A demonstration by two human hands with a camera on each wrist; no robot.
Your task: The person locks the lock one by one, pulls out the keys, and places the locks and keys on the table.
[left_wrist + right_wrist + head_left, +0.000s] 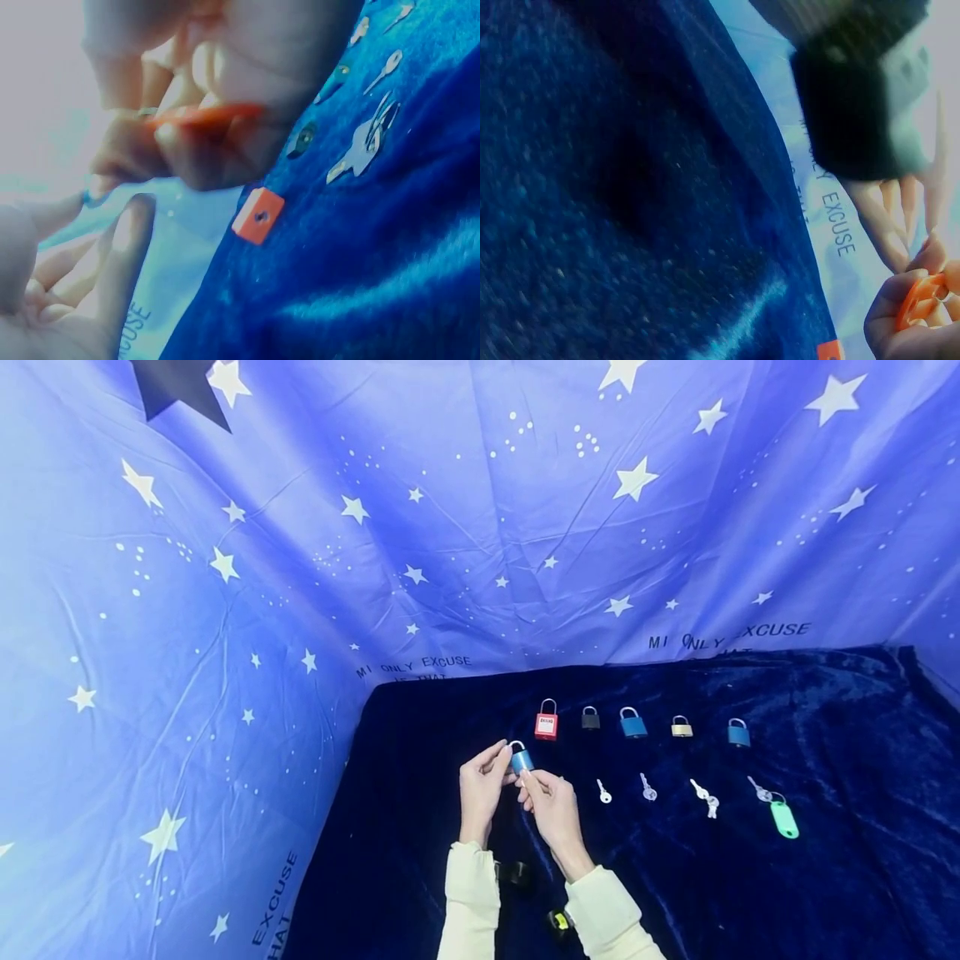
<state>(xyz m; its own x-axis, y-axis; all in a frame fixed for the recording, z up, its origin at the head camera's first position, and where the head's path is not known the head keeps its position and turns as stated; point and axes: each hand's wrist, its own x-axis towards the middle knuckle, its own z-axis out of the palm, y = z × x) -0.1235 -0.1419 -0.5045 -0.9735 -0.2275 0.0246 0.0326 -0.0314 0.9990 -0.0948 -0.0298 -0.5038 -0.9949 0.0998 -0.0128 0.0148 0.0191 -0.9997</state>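
Up in front of me, a blue padlock [521, 761] with a silver shackle is held between both hands. My left hand [480, 789] pinches it from the left, near the shackle. The right hand [555, 806] has its thumb and fingertips at the lower end of the padlock. Inside the curled right fingers lies an orange key tag [206, 118], visible in both wrist views; any key on it is hidden by the fingers. In the left wrist view the padlock is almost wholly covered.
Behind the hands, a row holds a red padlock [547, 723], a black one [590, 719], two blue ones and a brass one [681, 727]. Nearer lie several keys [648, 788], one with a green tag [784, 820]. Dark blue velvet covers the surface; starry curtains [480, 527] hang around.
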